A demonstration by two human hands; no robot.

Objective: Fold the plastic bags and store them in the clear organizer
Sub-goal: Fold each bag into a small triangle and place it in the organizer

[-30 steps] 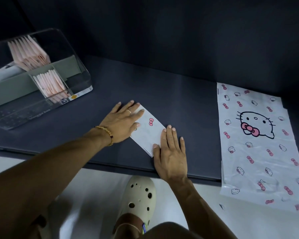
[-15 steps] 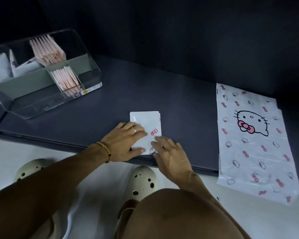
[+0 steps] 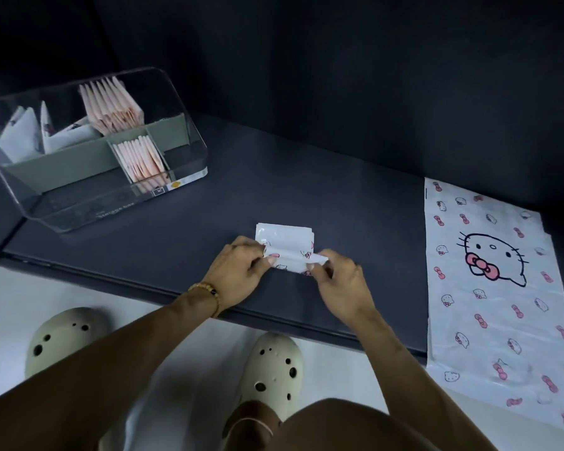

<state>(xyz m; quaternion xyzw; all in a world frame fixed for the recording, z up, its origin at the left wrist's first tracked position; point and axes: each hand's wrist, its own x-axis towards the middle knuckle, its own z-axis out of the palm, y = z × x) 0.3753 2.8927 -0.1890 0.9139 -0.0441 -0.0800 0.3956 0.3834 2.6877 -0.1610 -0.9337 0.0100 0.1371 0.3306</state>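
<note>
Head view looks down on a dark worktop [image 3: 306, 190] with a small folded plastic bag [image 3: 285, 239] lying near its front edge, white with pink bows and cat faces. Both hands work at the near side of this bag. The left hand [image 3: 238, 275], wearing a beaded bracelet [image 3: 209, 292] at the wrist, has its fingers curled and pinches the bag's near left edge between thumb and fingertips. The right hand [image 3: 339, 281] likewise has curled fingers and pinches the near right corner, where a strip of the plastic is turned up off the surface. The far part of the bag lies flat on the worktop. At the far left stands the clear organizer [image 3: 88, 203], tilted back, with grey dividers inside; its compartments hold upright rows of folded pink bags [image 3: 111, 105] and, further left, folded white printed bags [image 3: 23, 135]. Well apart on the right, a flat unfolded bag [image 3: 489, 288] with a large cat face and pink bow lies spread out, its near end hanging over the worktop's front edge. Below the edge, two pale clogs [image 3: 274, 369] stand on a light floor.
</note>
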